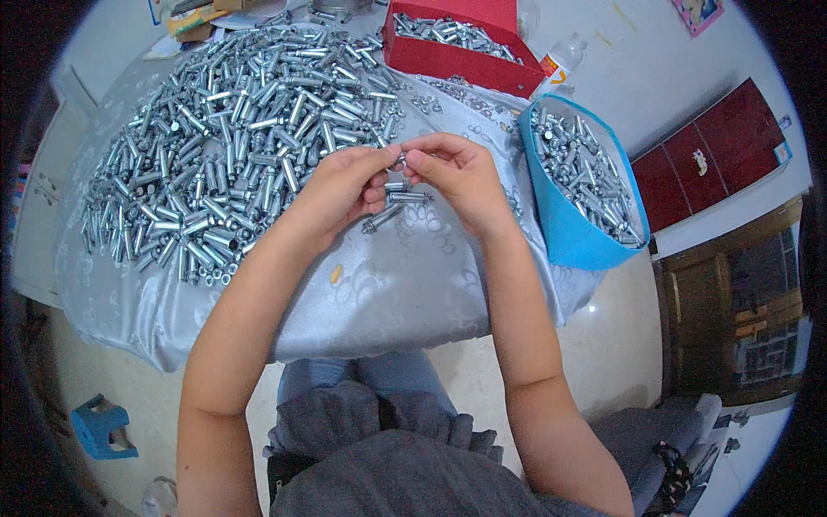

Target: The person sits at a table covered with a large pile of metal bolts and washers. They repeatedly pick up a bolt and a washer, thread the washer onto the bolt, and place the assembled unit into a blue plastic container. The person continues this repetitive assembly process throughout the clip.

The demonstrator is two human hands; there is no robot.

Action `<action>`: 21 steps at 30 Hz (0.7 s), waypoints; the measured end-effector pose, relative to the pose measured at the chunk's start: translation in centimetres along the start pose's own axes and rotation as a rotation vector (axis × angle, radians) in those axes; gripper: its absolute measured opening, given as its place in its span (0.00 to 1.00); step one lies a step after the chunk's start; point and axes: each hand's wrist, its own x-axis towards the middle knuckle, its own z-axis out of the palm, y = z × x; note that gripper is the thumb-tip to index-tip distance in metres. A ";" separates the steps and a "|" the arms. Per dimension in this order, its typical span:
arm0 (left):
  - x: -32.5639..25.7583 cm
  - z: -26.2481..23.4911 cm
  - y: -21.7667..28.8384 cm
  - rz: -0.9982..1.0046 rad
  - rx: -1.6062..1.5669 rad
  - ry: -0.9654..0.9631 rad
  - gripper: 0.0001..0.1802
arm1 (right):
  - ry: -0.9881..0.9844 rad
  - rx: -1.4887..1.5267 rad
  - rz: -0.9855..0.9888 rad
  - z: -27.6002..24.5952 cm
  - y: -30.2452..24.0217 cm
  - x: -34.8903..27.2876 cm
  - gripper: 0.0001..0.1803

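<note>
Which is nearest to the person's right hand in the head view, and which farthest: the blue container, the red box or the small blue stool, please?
From the right hand:
1. Blue container, just to its right, at the table's edge.
2. Red box, beyond it, at the table's far side.
3. Small blue stool, far off on the floor, lower left.

Small metal part (399,161) at the fingertips mostly covered by left hand (345,185) and right hand (457,172); kind unclear. Red box (448,52) at 12 o'clock cut by top edge. Bottle (560,60) at 1 o'clock partly behind it. Pink thing (698,13) at 1 o'clock cropped, unreadable.
</note>
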 end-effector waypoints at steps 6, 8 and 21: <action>-0.3 -0.2 0.4 -0.023 -0.019 -0.082 0.09 | -0.075 0.150 0.077 -0.5 0.1 -0.1 0.09; -0.5 -0.2 0.5 -0.024 -0.021 -0.098 0.09 | -0.091 0.174 0.071 -0.6 0.3 -0.1 0.08; -0.5 -0.3 0.0 0.041 0.019 -0.110 0.09 | -0.212 0.273 0.277 -0.5 0.5 -0.3 0.09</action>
